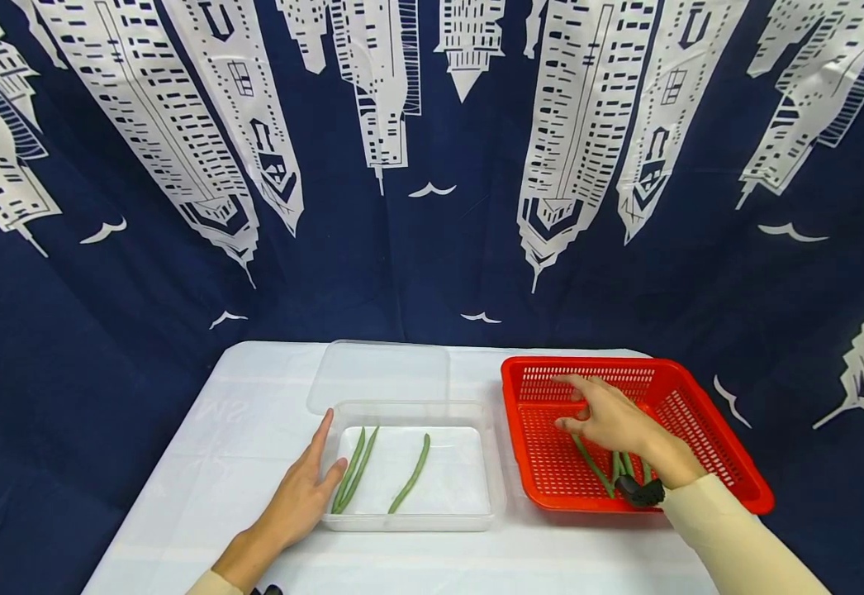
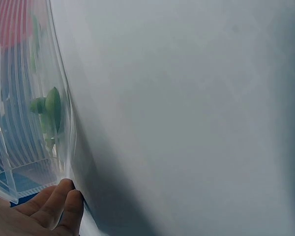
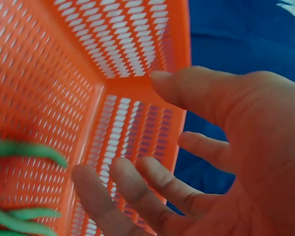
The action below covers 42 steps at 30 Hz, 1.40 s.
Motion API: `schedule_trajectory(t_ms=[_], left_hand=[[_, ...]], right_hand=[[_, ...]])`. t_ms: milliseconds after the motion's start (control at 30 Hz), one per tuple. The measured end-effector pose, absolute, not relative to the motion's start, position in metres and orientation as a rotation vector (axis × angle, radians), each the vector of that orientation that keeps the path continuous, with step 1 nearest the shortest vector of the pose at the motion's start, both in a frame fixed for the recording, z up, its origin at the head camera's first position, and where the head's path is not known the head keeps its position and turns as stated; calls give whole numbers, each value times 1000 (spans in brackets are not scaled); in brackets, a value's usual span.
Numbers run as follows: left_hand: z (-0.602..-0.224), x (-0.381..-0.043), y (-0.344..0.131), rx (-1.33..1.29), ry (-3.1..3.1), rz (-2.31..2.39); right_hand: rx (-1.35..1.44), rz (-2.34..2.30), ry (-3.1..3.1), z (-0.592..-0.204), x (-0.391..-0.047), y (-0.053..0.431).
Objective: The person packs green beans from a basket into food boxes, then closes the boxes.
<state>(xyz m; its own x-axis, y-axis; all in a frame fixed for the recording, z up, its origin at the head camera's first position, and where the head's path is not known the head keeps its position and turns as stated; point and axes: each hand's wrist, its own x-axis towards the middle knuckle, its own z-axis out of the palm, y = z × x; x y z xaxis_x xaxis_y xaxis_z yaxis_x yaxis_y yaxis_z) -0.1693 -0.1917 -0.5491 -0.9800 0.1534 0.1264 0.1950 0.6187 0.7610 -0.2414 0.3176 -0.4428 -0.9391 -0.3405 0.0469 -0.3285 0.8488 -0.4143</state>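
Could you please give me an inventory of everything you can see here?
Table: 1, white top, below the hands
Printed cloth: 1, dark blue with white buildings, beyond the table
Container: 1, clear, mid-table
Flat lid-like sheet: 1, clear, on the table behind the container
Basket: 1, red, right of the container
Container beans: 3, green, two at left, one near the middle
Basket beans: at least 4, green, partly hidden by the right arm
Wrist devices: 2, black, one at each wrist
Sleeves: 2, cream, on the forearms
Left hand: 1, bare, at the container's left side
Right hand: 1, bare, over the basket
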Motion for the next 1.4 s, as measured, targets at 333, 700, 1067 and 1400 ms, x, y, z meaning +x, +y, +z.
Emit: schedule_trajectory(t_ms=[333,700,1067,1400], left_hand=[[-549,-170,-192,-288,-2788,-1312],[-549,-171,-193,-289,-2786,-1306],[-551,-171,-194,-296,-2790,-1317],[-551,-171,-194,-299,-2784,-1312]], right_hand=[[-491,-613,2812,-456,-256,336],[-374,-676,2696,-467,-259,338],[-283,-811,2542,-473,-258,342],[-294,-848,2519,-480,-258,346]])
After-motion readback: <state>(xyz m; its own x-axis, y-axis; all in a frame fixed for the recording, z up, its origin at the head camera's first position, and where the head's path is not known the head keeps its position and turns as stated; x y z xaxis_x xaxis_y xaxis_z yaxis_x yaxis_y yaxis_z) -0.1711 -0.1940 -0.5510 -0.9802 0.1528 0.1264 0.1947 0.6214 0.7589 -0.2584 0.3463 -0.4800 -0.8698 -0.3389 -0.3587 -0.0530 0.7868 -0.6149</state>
